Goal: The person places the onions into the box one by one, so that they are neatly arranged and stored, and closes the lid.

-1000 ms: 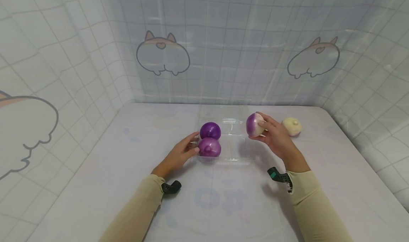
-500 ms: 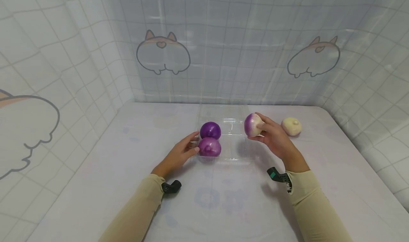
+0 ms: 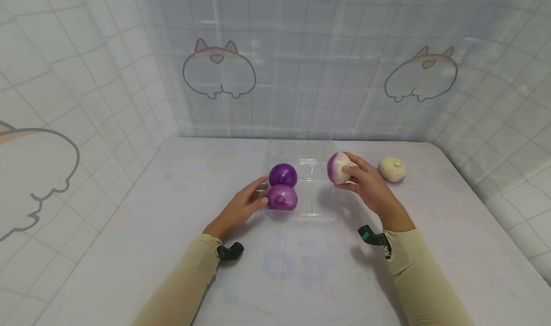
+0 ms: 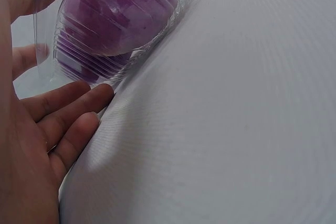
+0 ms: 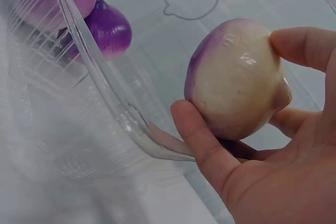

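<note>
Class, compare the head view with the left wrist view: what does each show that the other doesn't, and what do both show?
Only the head view shows the right hand holding a white-and-purple onion, the pale yellow onion on the table and the cartoon animals on the backdrop.

Only the left wrist view shows the palm side of the left hand and a close-up of the ridged container wall.

Both show the clear plastic container, the light purple onion and the left hand's fingers.

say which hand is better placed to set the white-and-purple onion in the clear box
Right, most likely: the right hand holds the white-and-purple onion by the right side of the clear plastic box. The left hand, at the box's left side beside two purple onions, holds no onion.
</note>
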Motion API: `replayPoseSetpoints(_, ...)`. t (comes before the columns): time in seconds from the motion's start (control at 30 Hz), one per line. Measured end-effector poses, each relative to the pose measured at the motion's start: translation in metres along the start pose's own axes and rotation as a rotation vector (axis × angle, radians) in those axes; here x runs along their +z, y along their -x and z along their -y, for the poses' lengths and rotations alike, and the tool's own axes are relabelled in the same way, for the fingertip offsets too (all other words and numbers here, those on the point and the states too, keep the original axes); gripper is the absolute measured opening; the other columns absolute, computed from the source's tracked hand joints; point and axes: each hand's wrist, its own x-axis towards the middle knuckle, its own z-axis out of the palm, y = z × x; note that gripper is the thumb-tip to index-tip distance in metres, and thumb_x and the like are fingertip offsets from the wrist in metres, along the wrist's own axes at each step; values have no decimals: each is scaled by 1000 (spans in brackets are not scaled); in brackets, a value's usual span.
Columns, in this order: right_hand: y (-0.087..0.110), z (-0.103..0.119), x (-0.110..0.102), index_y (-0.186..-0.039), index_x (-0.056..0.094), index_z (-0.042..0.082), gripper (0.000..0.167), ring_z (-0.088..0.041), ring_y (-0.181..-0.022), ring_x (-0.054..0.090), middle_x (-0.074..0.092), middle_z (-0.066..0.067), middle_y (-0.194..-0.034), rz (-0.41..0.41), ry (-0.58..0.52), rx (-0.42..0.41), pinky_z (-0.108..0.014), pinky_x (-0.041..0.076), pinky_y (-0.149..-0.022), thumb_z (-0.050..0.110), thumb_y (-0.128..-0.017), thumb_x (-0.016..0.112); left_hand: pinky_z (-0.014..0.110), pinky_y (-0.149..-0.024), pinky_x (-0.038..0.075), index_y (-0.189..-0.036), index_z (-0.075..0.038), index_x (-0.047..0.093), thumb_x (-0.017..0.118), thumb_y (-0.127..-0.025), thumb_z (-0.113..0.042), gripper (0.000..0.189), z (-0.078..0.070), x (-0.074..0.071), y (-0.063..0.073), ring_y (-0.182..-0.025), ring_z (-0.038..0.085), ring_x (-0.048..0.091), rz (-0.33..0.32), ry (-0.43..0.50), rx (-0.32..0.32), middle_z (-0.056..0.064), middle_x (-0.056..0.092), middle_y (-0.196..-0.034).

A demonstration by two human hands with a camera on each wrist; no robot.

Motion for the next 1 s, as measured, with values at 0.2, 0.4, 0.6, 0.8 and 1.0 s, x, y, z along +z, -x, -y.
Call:
replayPoseSetpoints(0.2,0,0,2,-157,29,5,59,-20,-108,58,41,-13,-138,-6,52,-8,-36,56,-90,13,-103,52,47,-110,41,-159,-22,31,58,-102,-38,65,0,0,0,-126,26,55,1,1,-6,10,50,-147)
replayPoseSetpoints(0.4,-1,-3,6,-156,33,8,61,-19,-102,61,47,-17,-130,-19,173,-45,-36,57,-88,15,-102,59,49,-110,39,-159,-17,30,58,-103,-30,64,-1,-1,-1,-127,30,55,3,15,4,14,49,-147)
replayPoseSetpoints(0.6,-1,-4,9,-156,33,8,64,-18,-102,62,51,-21,-129,-31,269,-68,-36,58,-86,18,-100,63,52,-110,39,-156,-2,29,57,-103,-17,62,-37,-7,7,-127,37,54,23,12,-1,25,47,-146)
replayPoseSetpoints(0.8,-1,-3,10,-155,34,4,65,-18,-101,62,53,-23,-126,-23,287,-82,-36,58,-85,16,-99,64,51,-110,40,-156,-1,29,56,-103,-17,62,-42,-7,7,-127,37,54,32,0,-14,26,47,-146)
replayPoseSetpoints(1.0,1,0,12,-154,37,4,64,-19,-101,61,53,-24,-124,-4,326,-77,-34,58,-85,15,-97,66,51,-111,38,-159,-8,27,58,-103,-22,65,-11,-1,0,-129,37,53,19,9,-22,22,45,-149)
